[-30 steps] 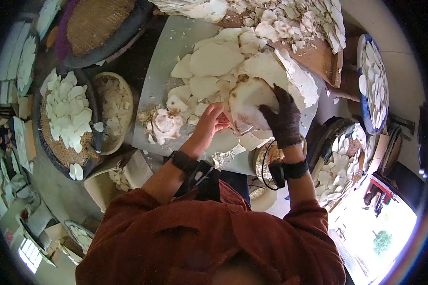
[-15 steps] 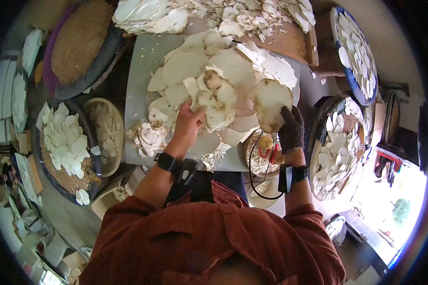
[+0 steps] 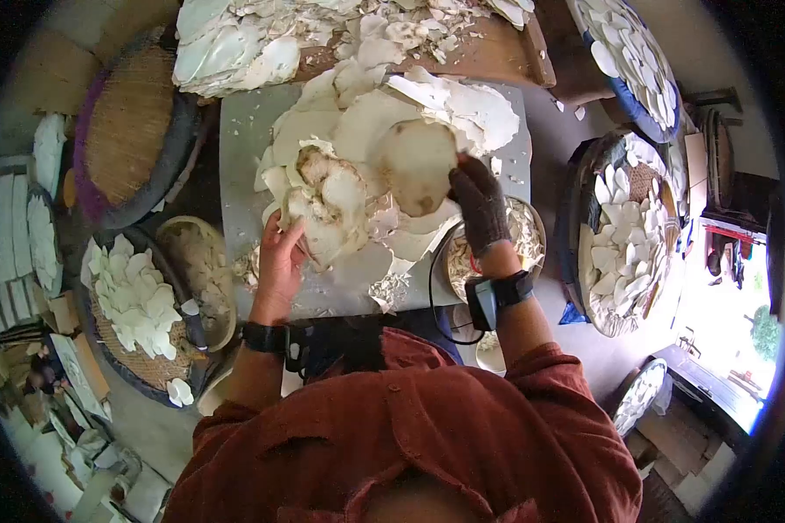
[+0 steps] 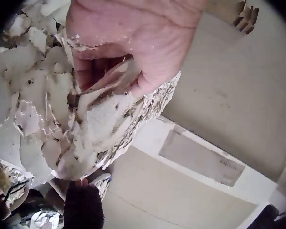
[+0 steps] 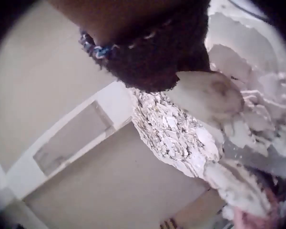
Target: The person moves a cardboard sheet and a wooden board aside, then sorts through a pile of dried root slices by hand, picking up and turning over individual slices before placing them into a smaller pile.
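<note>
Bare and at the left of the worktable, my left hand [image 3: 281,261] grips the lower left edge of a ragged off-white slice [image 3: 347,205] with dark brown patches. In the left wrist view its thumb and fingers pinch thin layered edges. My right hand [image 3: 481,205], in a dark knitted fingerless-looking glove, holds a rounder flat slice [image 3: 417,161] by its right edge. Brown spots mark that slice, which is blurred and over the pile of broad pale slices [image 3: 310,131]. The right wrist view shows the same spotted slice [image 5: 200,93] beyond the glove [image 5: 157,57].
A wooden tray [image 3: 506,65] heaped with slices and broken bits adjoins the table's far side. A basin of fragments [image 3: 532,231] stands by the right hand. Round woven trays of slices flank both sides, including one at left [image 3: 135,296] and one at right [image 3: 624,235].
Both hands were together at a round slice a second ago; now they are apart, each with a slice. Since half a second ago both slices have moved left. The head view has shifted too.
</note>
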`<state>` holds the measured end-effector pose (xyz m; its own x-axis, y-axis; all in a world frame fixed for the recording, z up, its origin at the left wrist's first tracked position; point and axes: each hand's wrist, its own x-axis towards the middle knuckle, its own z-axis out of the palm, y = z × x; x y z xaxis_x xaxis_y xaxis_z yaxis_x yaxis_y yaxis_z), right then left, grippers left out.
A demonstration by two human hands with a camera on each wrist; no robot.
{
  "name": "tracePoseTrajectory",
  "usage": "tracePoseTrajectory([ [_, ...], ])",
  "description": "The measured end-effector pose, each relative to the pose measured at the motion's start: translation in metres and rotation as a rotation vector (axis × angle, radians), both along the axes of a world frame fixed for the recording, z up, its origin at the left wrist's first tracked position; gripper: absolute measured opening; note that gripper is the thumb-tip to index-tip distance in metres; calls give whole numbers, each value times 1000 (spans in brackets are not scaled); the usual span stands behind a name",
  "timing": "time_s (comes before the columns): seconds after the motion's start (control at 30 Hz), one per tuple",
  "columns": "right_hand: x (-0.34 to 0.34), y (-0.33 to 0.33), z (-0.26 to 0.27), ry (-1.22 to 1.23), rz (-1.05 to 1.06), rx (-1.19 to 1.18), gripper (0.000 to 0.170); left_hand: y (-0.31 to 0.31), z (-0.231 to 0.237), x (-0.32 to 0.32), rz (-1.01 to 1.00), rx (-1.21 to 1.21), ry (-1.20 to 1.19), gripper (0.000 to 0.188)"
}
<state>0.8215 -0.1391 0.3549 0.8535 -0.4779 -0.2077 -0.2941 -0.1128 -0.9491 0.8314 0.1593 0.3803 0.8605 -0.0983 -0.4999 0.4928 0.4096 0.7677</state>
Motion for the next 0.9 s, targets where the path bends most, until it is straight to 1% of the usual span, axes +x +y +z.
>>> tracePoseTrajectory([
  [0.03,1,0,-8,7,43,-314,33,1,2,0,-7,8,-8,45],
  [0.07,4,11,11,-114,-57,-471,33,3,3,-1,-13,17,-15,45],
  [0.1,3,13,18,-149,-6,-478,30,12,-5,0,-88,9,-16,45],
  [0.13,1,12,21,-184,47,-485,28,14,-14,0,-80,-8,-13,45],
  [0.17,-3,11,10,-140,205,-320,27,10,-21,-1,-73,-25,-9,45],
  [0.27,-8,44,40,84,337,64,33,-21,6,-1,-51,-57,40,46],
  [0.33,-8,55,40,-43,391,1,40,-24,-2,-4,-178,-7,42,46],
  [0.37,-2,53,58,67,464,-244,40,-27,-4,-5,-184,-35,28,47],
  [0.47,1,46,73,91,507,-453,38,-41,5,-7,-146,-180,-2,52],
  [0.5,0,45,70,34,501,-458,32,-41,9,-6,-170,-187,-1,52],
  [0.6,-1,36,67,154,483,-23,28,-45,9,-2,-72,-426,103,50],
  [0.63,-3,33,75,200,459,196,22,-44,6,-2,-78,-389,97,49],
  [0.73,-7,21,73,134,310,525,17,-39,1,2,-92,-279,88,44],
  [0.77,-4,14,74,183,295,527,16,-37,2,4,-94,-249,92,41],
  [0.8,-4,9,64,109,274,516,17,-36,2,6,-96,-219,96,39],
  [0.87,7,-4,67,187,214,524,20,-32,-2,10,-104,-196,84,39],
  [0.9,15,-12,63,176,233,454,20,-29,-5,12,-110,-184,76,39],
])
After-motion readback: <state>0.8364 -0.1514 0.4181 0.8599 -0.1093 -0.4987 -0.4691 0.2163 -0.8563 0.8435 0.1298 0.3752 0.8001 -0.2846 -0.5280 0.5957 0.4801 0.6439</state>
